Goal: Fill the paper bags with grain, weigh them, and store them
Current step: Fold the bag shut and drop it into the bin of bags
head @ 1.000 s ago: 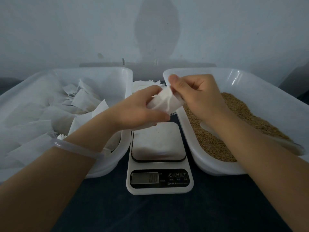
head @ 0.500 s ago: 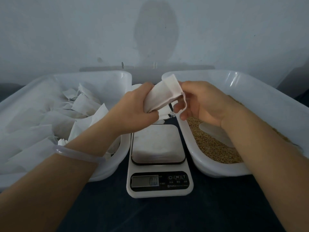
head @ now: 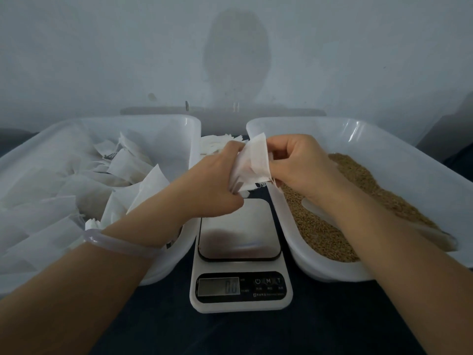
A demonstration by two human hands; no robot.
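Both hands meet at frame centre, above the far edge of the scale.

- Paper bag: white, held in the air between the two hands, above the gap between the tubs.
- Left hand: fingers curled round the bag's lower left part. A clear bracelet sits on the wrist.
- Right hand: fingertips pinch the bag's right edge.
- Scale: stands on the dark tabletop at lower centre. Its platform is bare, and the display appears to read 0.0.
- Left tub: centre left, contains white bags.
- Right tub: centre right, contains brown grain.
- Stack of white bags: lies between the tubs, behind the hands.
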